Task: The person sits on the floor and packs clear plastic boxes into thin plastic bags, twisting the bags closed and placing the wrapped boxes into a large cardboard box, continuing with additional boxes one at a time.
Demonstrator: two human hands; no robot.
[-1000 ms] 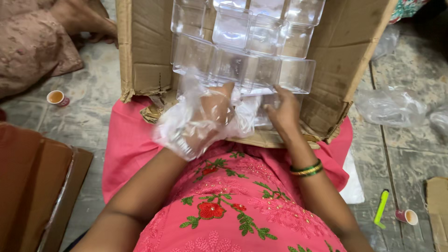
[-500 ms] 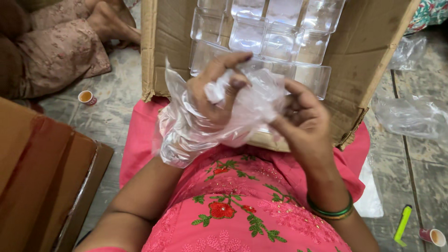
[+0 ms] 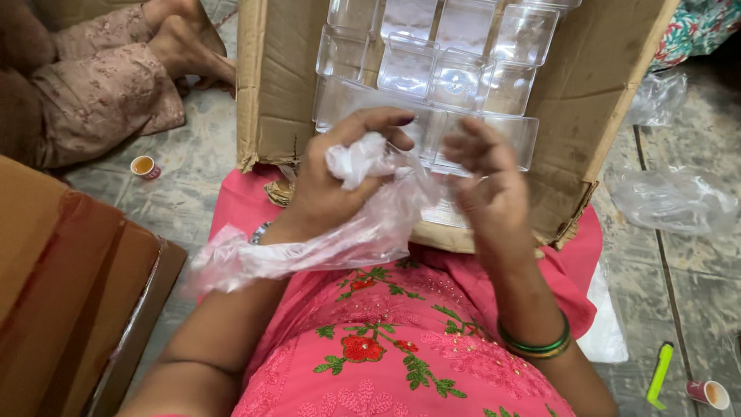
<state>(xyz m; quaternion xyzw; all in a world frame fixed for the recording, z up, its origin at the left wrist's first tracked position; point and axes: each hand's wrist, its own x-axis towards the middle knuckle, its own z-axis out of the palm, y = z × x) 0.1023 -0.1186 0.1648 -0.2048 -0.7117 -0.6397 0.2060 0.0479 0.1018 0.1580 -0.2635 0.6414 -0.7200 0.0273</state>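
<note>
Left hand: fingers curled, pinching crumpled thin clear plastic bag over lap, in front of open brown cardboard box. Right hand: fingers loosely spread, just beside bag. Inside box: stacked clear rectangular plastic containers.

Setting: informal packing workplace on the floor of a home or small workshop. Evidence: worn stone floor used as the work surface; open cardboard carton stacked with clear plastic containers; loose plastic bags lying about; small paper cups set on the floor; a second person seated barefoot nearby; brown cartons alongside.
</note>
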